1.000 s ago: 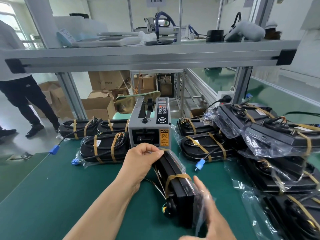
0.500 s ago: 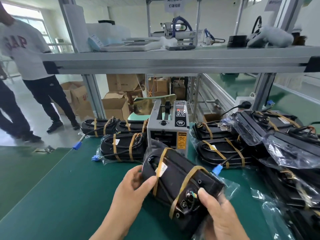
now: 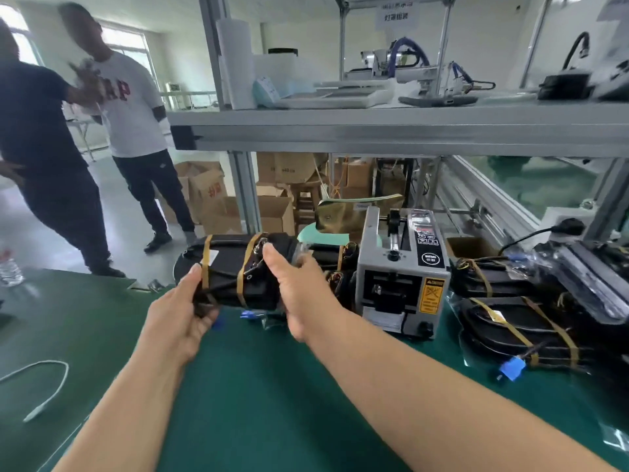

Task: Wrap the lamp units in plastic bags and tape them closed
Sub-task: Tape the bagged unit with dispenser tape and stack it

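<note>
1. We see a black lamp unit [image 3: 235, 272] held lying sideways in the air, just above the far edge of a green desk [image 3: 238, 396].
2. The left hand [image 3: 180, 321] grips the lamp unit's lower left end, with the thumb pointing up along the front and the fingers curled underneath.
3. The right hand [image 3: 303, 294] grips the right end, with the thumb on top and the fingers wrapped behind, where a clear plastic bag [image 3: 304, 251] bunches up.
4. Two tan bands of tape [image 3: 246, 267] circle the lamp unit, crossing a thin black cord.
5. Just right of the hands, a grey tape dispenser [image 3: 401, 277] stands on the desk with a yellow warning label on its front.
6. Right of the dispenser lie bagged lamp units [image 3: 517, 328], also taped; a blue plug [image 3: 512, 367] sticks out of the nearest one.
7. More bagged units lie behind the right hand, mostly hidden.
8. A white cable [image 3: 44, 386] curves on the desk at the left.
9. A metal shelf [image 3: 374, 131] spans above the desk and carries equipment.
10. Cardboard boxes [image 3: 207, 195] are stacked on the floor beyond, and two people [image 3: 136, 107] stand at the left.
</note>
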`<move>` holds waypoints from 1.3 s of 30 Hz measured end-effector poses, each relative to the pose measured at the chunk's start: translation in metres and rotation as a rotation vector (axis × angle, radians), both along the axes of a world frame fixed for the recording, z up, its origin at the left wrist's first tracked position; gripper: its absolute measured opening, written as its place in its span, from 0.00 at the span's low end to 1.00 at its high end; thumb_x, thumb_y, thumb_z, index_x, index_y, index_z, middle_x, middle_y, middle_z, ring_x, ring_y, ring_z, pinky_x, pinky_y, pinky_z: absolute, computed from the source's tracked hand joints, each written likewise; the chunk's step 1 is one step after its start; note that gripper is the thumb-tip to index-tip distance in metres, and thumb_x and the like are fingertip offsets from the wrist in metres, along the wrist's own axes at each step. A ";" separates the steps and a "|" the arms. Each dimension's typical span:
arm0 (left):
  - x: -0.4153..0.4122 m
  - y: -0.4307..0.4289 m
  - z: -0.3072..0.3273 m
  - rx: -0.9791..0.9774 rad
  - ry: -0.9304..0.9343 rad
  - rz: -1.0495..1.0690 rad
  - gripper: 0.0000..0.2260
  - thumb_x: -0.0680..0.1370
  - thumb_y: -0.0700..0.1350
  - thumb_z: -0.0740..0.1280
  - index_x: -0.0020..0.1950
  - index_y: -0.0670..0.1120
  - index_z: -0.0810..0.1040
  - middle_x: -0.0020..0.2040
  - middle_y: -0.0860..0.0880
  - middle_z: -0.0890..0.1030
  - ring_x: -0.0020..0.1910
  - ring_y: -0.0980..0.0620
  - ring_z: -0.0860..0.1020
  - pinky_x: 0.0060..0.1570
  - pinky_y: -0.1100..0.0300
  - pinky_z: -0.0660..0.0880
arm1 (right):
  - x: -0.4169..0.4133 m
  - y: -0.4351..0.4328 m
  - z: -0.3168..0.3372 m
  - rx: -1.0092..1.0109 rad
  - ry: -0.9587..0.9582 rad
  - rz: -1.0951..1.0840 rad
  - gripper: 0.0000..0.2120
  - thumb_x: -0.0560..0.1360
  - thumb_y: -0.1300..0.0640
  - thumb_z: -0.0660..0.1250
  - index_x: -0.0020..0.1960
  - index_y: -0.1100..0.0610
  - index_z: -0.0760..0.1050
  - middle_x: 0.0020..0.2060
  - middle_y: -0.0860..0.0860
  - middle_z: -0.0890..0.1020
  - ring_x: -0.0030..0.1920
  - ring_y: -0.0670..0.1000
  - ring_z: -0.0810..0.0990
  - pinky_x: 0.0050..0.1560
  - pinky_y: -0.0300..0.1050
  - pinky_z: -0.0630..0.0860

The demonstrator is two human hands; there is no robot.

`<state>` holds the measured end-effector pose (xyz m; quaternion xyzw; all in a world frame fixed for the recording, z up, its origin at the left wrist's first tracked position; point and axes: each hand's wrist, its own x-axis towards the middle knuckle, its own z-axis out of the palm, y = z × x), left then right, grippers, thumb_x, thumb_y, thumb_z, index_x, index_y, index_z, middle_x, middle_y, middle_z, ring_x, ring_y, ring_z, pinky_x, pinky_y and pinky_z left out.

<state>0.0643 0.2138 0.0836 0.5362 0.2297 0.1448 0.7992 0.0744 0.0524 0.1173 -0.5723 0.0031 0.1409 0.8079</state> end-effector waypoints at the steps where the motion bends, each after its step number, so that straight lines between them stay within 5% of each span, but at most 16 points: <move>1: 0.015 0.010 0.001 -0.002 0.015 0.015 0.08 0.80 0.51 0.67 0.45 0.49 0.77 0.39 0.50 0.80 0.32 0.56 0.77 0.29 0.63 0.77 | 0.011 0.012 0.001 -0.078 -0.044 -0.030 0.27 0.77 0.51 0.72 0.71 0.54 0.65 0.60 0.46 0.77 0.61 0.50 0.77 0.62 0.47 0.71; 4: 0.054 0.033 -0.001 -0.020 0.066 0.035 0.11 0.79 0.53 0.69 0.48 0.45 0.77 0.41 0.46 0.79 0.35 0.51 0.77 0.29 0.61 0.77 | 0.042 0.040 -0.002 -0.293 -0.142 -0.087 0.35 0.76 0.58 0.69 0.78 0.52 0.57 0.63 0.46 0.74 0.62 0.52 0.74 0.66 0.48 0.70; 7: 0.079 0.048 -0.012 -0.030 0.109 0.061 0.14 0.79 0.54 0.69 0.53 0.44 0.76 0.43 0.44 0.80 0.34 0.49 0.78 0.21 0.66 0.75 | 0.067 0.061 -0.008 -0.528 -0.192 -0.060 0.28 0.77 0.57 0.66 0.76 0.55 0.65 0.69 0.54 0.74 0.66 0.58 0.74 0.69 0.55 0.72; 12: 0.095 0.070 -0.035 0.029 0.178 0.172 0.13 0.77 0.53 0.71 0.44 0.45 0.74 0.36 0.45 0.79 0.29 0.50 0.76 0.27 0.60 0.73 | 0.084 0.088 -0.020 -0.929 -0.211 0.031 0.22 0.80 0.57 0.61 0.73 0.59 0.67 0.69 0.60 0.72 0.68 0.62 0.72 0.69 0.52 0.71; 16: 0.106 0.079 -0.039 0.102 0.190 0.174 0.14 0.77 0.53 0.72 0.46 0.43 0.75 0.38 0.45 0.79 0.33 0.48 0.77 0.32 0.58 0.75 | 0.089 0.102 -0.030 -0.969 -0.202 -0.022 0.17 0.79 0.61 0.64 0.67 0.60 0.67 0.66 0.59 0.74 0.65 0.62 0.74 0.61 0.51 0.73; 23: 0.121 0.077 -0.039 0.270 0.318 0.127 0.24 0.76 0.53 0.71 0.66 0.41 0.73 0.53 0.39 0.82 0.35 0.44 0.81 0.31 0.56 0.78 | 0.088 0.099 -0.039 -1.058 -0.330 -0.041 0.24 0.80 0.62 0.64 0.74 0.59 0.62 0.71 0.57 0.69 0.70 0.60 0.70 0.66 0.53 0.70; 26: 0.124 0.077 -0.041 0.356 0.407 0.102 0.26 0.76 0.56 0.71 0.64 0.39 0.74 0.54 0.39 0.81 0.37 0.42 0.83 0.33 0.53 0.81 | 0.085 0.096 -0.040 -1.186 -0.331 -0.002 0.21 0.78 0.62 0.65 0.69 0.60 0.65 0.67 0.57 0.74 0.66 0.60 0.74 0.62 0.53 0.72; 32: 0.119 0.075 -0.037 0.477 0.495 0.091 0.25 0.73 0.60 0.73 0.52 0.38 0.76 0.36 0.44 0.77 0.26 0.47 0.75 0.26 0.60 0.75 | 0.079 0.084 -0.032 -1.246 -0.370 -0.013 0.11 0.79 0.61 0.63 0.62 0.61 0.71 0.59 0.58 0.79 0.60 0.60 0.78 0.48 0.46 0.69; 39: 0.107 0.078 -0.044 0.539 0.458 0.171 0.20 0.77 0.51 0.68 0.64 0.43 0.73 0.60 0.40 0.76 0.40 0.43 0.78 0.36 0.54 0.80 | 0.066 0.078 -0.042 -1.193 -0.400 -0.007 0.11 0.78 0.62 0.63 0.59 0.61 0.71 0.56 0.58 0.79 0.58 0.60 0.77 0.48 0.45 0.68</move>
